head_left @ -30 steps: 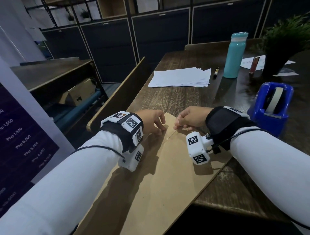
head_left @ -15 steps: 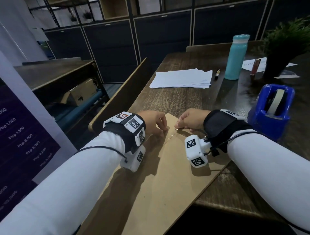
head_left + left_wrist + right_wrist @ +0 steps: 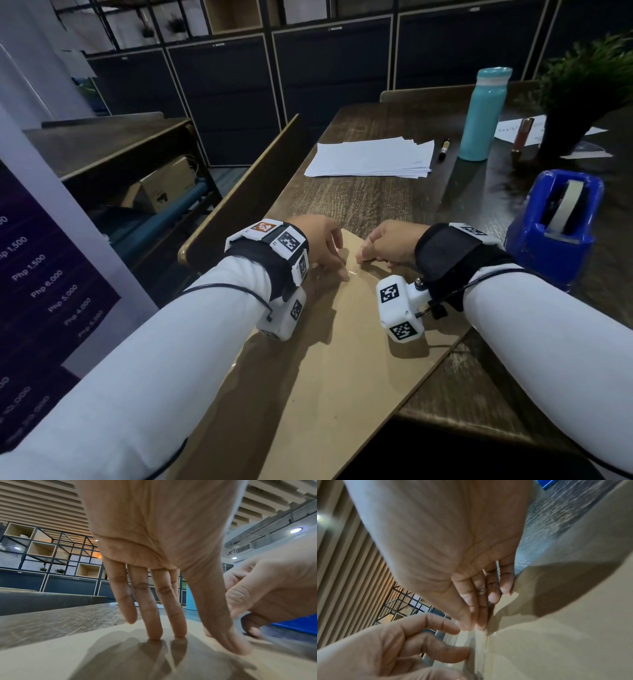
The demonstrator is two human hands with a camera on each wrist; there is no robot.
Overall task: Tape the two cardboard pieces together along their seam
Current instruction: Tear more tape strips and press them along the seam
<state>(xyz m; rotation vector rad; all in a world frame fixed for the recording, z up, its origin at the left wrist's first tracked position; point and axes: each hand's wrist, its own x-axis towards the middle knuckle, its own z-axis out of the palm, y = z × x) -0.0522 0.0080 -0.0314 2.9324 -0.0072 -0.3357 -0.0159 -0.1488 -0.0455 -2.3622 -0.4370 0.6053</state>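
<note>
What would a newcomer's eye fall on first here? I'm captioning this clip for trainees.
Both hands meet at the far end of the tan cardboard: the left hand presses straight fingers onto it, while the right hand pinches clear tape over the seam. A blue tape dispenser stands at right.

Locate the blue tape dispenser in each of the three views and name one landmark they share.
Head: the blue tape dispenser stands at the right edge, on the dark table, right of the right hand.
Left wrist: only a blue sliver at the right edge, behind the right hand.
Right wrist: a small blue corner at the top.
Shared landmark: the brown cardboard under both hands.
</note>
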